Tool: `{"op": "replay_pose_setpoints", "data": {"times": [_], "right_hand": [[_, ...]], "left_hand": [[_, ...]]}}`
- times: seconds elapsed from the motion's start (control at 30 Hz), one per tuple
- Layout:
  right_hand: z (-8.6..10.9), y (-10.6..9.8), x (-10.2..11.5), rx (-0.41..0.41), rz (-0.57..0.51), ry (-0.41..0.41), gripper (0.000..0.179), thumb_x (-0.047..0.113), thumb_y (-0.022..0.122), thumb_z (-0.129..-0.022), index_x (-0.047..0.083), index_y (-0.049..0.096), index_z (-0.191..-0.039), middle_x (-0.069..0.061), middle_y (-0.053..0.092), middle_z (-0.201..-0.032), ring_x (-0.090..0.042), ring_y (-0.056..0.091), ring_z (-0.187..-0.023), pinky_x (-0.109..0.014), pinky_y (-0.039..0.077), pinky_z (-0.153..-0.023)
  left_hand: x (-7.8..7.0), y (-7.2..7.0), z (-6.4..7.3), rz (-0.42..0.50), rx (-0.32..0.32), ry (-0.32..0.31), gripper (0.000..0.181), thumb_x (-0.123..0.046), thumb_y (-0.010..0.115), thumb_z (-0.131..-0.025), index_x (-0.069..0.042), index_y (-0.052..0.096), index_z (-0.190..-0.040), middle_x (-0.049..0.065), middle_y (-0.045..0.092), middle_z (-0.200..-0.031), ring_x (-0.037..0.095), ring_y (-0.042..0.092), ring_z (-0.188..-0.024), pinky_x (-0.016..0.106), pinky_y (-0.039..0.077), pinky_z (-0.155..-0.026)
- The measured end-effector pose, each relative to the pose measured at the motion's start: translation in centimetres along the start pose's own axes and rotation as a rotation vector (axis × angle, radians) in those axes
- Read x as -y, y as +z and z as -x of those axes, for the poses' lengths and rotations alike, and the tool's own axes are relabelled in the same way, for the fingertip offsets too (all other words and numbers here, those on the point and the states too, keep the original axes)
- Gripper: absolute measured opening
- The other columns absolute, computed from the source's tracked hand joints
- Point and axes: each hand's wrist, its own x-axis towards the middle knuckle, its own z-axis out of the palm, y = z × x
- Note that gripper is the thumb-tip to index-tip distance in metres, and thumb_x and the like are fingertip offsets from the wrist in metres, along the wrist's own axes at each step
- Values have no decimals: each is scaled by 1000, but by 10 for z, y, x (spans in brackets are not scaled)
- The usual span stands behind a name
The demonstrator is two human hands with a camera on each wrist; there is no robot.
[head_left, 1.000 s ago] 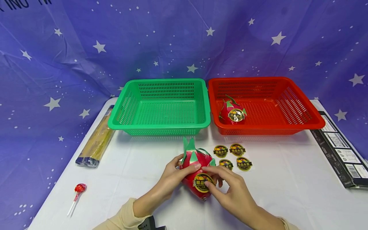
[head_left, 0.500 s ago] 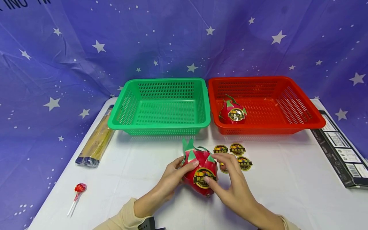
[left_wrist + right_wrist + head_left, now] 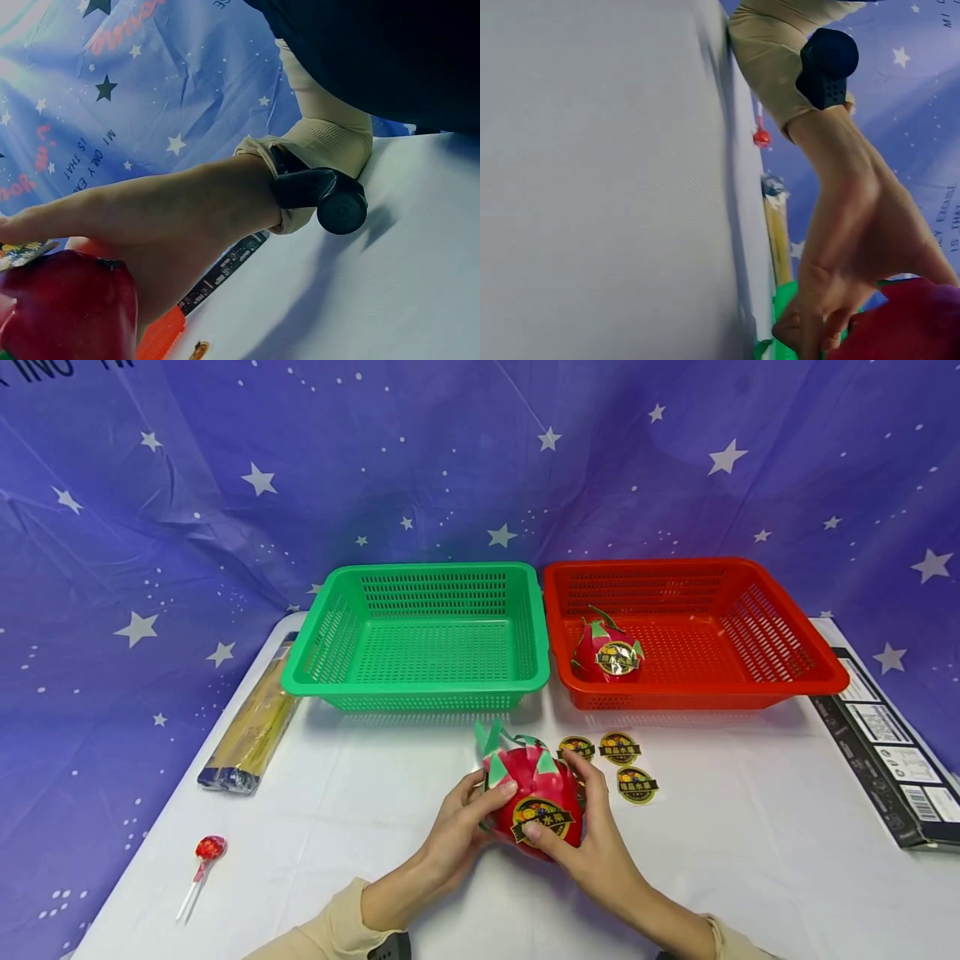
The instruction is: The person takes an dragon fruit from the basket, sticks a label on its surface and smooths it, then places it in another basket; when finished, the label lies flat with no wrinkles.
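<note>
Both hands hold a red dragon fruit [image 3: 528,781] with green leaf tips, just above or on the white table. The left hand [image 3: 457,827] grips its left side, thumb across the front. On the right side, the right hand [image 3: 600,839] curves round the fruit, its thumb resting on a round black-and-gold sticker [image 3: 542,818]. Farther right, several matching stickers [image 3: 637,785] lie on the table, partly hidden by that hand. In the left wrist view the right hand [image 3: 150,225] is beside the fruit [image 3: 75,307]; the right wrist view shows the left hand [image 3: 855,247] at it.
A green basket [image 3: 416,688] and a red basket [image 3: 701,695] stand side by side at the back. Another stickered dragon fruit [image 3: 596,647] sits in the red one. A pasta packet [image 3: 251,718] and lollipop [image 3: 206,856] lie left, a black box [image 3: 885,747] right.
The right hand has spread from the sticker's edge to curve round the fruit's right side, its thumb staying on the sticker. The fruit has turned and shifted slightly right.
</note>
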Motion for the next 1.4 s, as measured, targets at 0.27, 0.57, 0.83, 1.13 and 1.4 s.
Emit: {"op": "replay_pose_setpoints", "data": {"times": [0.27, 0.57, 0.83, 1.13, 1.4], "right_hand": [[2, 6, -1, 9, -210, 84, 78, 10, 67, -78, 20, 20, -140, -1, 30, -137, -10, 40, -114, -26, 53, -74], [0, 10, -3, -57, -118, 104, 74, 16, 70, -78, 21, 25, -137, 4, 39, -132, -8, 46, -110, -21, 46, -85], [0, 11, -4, -79, -119, 78, 71, 13, 70, -77, 16, 28, -135, 2, 43, -128, -8, 47, -108, -20, 43, -87], [0, 10, -5, -68, -138, 82, 69, 13, 68, -79, 14, 28, -135, 2, 43, -128, -8, 48, -108, -19, 43, -88], [-1, 10, -4, -54, -146, 118, 62, 13, 64, -82, 19, 31, -133, 3, 41, -127, -8, 46, -110, -19, 41, -89]], "left_hand": [[6, 4, 1, 0, -36, 11, 67, -31, 60, -81, -3, 23, -130, 15, 49, -120, 15, 58, -94, 29, 49, -78], [9, 4, 1, -47, -69, 34, 67, -31, 63, -78, -6, 25, -129, 14, 45, -118, 16, 55, -94, 31, 51, -74], [12, 6, 2, -44, -83, 66, 65, -27, 64, -78, -6, 27, -126, 12, 50, -115, 14, 55, -93, 31, 51, -73], [17, 5, 1, -71, -87, 77, 65, -32, 65, -78, -6, 27, -125, 12, 50, -115, 13, 56, -91, 29, 49, -74], [16, 5, 0, -86, -106, 58, 68, -34, 65, -77, -4, 27, -125, 14, 48, -114, 16, 53, -94, 29, 45, -76]]}}
